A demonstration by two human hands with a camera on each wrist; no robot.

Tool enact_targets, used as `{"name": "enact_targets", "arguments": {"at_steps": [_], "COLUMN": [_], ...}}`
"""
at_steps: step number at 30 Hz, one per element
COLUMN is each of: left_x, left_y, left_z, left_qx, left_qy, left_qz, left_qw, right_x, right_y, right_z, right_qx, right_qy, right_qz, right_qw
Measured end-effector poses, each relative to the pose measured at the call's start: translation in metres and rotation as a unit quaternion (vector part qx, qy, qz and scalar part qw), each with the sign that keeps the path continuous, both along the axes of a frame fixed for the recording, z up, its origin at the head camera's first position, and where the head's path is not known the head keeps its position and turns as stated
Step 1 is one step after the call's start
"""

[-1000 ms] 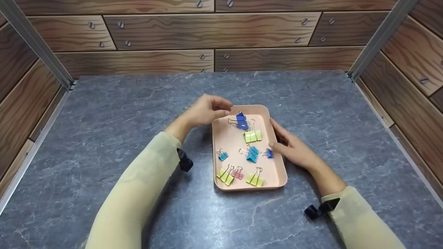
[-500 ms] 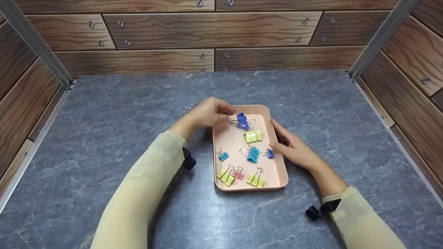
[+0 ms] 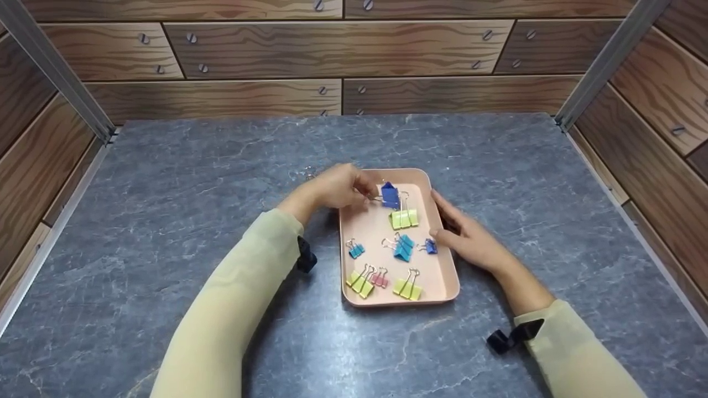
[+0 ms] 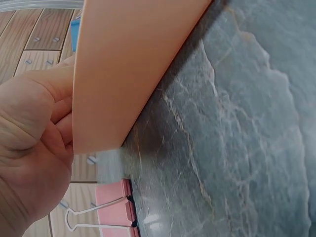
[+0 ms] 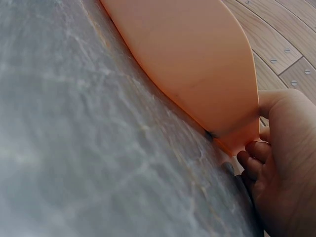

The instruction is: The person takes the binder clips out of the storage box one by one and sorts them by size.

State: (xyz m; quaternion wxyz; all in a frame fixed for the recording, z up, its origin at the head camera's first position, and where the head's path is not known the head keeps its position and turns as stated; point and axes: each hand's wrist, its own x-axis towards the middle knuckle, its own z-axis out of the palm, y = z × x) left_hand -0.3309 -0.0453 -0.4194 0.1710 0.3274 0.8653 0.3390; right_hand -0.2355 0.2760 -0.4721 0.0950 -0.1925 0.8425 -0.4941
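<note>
A peach tray (image 3: pixel 344 232) lies on the table with several binder clips in it. My left hand (image 3: pixel 337 185) reaches over its far left edge and pinches the wire handle of a large dark blue binder clip (image 3: pixel 390 195). Its fingertips are hidden behind the tray wall in the left wrist view. Beside that clip lies a yellow-green binder clip (image 3: pixel 404 219). My right hand (image 3: pixel 470 237) holds the tray's right wall, thumb over the rim and fingers along the outside; in the right wrist view several of its fingers (image 5: pixel 254 158) curl beneath the tray's edge.
Nearer in the tray are a teal binder clip (image 3: pixel 404 247), small blue ones, a pink one (image 3: pixel 380 277) and two yellow-green ones. A pink binder clip (image 4: pixel 113 207) stands on the table outside the tray, mostly hidden behind my left wrist in the head view. Wood-patterned panels enclose the table.
My left hand has moved right and down into the tray, onto the dark blue clip's handle. That clip has turned and shifted slightly right. My right hand has stayed on the tray.
</note>
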Motion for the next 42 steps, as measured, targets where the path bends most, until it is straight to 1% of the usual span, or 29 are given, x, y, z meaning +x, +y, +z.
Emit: {"name": "enact_targets", "arguments": {"at_steps": [4, 7, 11, 15, 21, 27, 33, 35, 38, 40, 42], "left_x": [-0.001, -0.001, -0.001, 0.000, 0.001, 0.001, 0.000, 0.000, 0.001, 0.002, 0.003], "left_y": [0.003, 0.004, 0.006, 0.007, 0.009, 0.010, 0.014, 0.014, 0.013, 0.013, 0.012], "left_z": [-0.001, -0.004, -0.008, -0.011, -0.013, -0.013, -0.013, -0.013, -0.013, -0.013, -0.012], "left_qx": [-0.010, -0.011, -0.010, -0.002, 0.000, -0.017, -0.033, -0.032, -0.028, -0.020, -0.002], "left_qy": [0.014, 0.024, 0.042, 0.050, 0.075, 0.095, 0.119, 0.122, 0.120, 0.108, 0.088], "left_qz": [-0.007, -0.004, 0.009, 0.024, 0.031, 0.027, 0.016, 0.017, 0.027, 0.040, 0.054], "left_qw": [0.9998, 0.9996, 0.9990, 0.9984, 0.9967, 0.9950, 0.9922, 0.9918, 0.9920, 0.9932, 0.9947], "right_x": [0.000, 0.000, 0.000, -0.001, 0.000, 0.000, 0.001, 0.001, 0.001, 0.001, 0.001], "right_y": [0.000, 0.000, 0.000, 0.000, 0.000, 0.001, 0.003, 0.003, 0.002, 0.002, 0.001], "right_z": [0.000, -0.001, -0.002, -0.002, -0.001, -0.001, 0.000, 0.000, 0.000, 0.000, 0.000], "right_qx": [-0.009, -0.010, -0.014, -0.009, -0.004, 0.000, -0.001, -0.001, -0.001, 0.000, 0.001], "right_qy": [-0.004, -0.004, -0.004, 0.000, 0.006, 0.007, -0.006, -0.008, -0.005, -0.003, 0.001], "right_qz": [0.004, 0.004, 0.002, 0.001, 0.003, 0.002, -0.001, -0.003, -0.003, -0.002, -0.001], "right_qw": [1.000, 1.000, 1.000, 1.000, 1.000, 1.000, 1.000, 1.000, 1.000, 1.000, 1.000]}}
